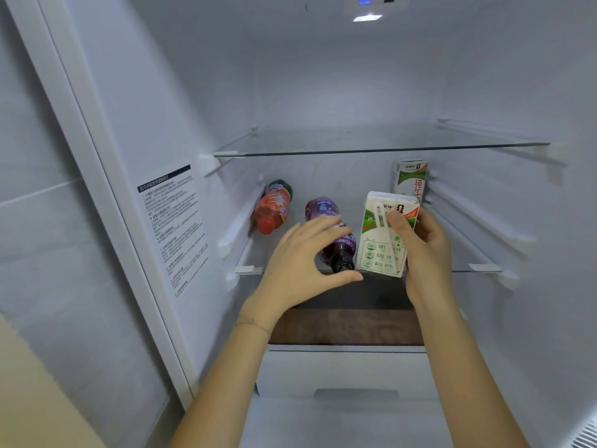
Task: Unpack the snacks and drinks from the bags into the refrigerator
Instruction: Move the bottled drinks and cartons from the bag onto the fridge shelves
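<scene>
The placing step is in hand. A milk carton (382, 236) is gripped by the right hand (424, 250), thumb on its front face, and is held tilted just above the front edge of the lower glass shelf (484, 269). The left hand (302, 263) is spread in a loose arc in front of the purple bottle (323, 209). Nothing is clasped; whether the bottle is touched cannot be told.

Next, the carton is judged to need righting and setting down beyond the right hand, before the second milk carton (409, 181) standing at the back. Room there is narrow, with the purple bottle just left of the held carton and the fridge wall close on the right. More open shelf is left between the purple bottle and the red bottle (273, 210), beyond the left hand. Headroom is capped by the upper glass shelf (387, 151).
</scene>
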Motion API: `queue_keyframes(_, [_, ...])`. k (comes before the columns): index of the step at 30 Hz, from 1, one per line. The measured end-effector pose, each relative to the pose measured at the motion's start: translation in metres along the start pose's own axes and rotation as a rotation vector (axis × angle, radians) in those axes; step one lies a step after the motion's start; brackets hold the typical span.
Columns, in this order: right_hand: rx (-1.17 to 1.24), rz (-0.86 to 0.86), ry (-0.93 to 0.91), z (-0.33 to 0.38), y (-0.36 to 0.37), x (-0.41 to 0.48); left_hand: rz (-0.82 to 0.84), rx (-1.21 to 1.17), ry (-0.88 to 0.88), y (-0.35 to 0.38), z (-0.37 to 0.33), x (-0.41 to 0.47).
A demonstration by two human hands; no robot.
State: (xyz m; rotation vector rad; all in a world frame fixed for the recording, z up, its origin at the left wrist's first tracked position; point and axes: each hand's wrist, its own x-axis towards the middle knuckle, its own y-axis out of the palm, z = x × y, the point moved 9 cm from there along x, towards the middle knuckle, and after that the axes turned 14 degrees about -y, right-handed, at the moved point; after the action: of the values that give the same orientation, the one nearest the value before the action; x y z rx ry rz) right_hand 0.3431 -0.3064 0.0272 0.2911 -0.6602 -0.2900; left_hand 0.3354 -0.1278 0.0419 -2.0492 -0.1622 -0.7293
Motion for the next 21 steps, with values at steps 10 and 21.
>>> queue_keyframes(10, [-0.112, 0.038, -0.046, -0.01, 0.004, 0.026, -0.133, 0.239, -0.19, 0.005, 0.048, 0.039])
queue_keyframes(21, [-0.176, 0.097, -0.005, -0.036, 0.008, 0.055, -0.167, 0.339, -0.298, 0.006, 0.075, 0.059])
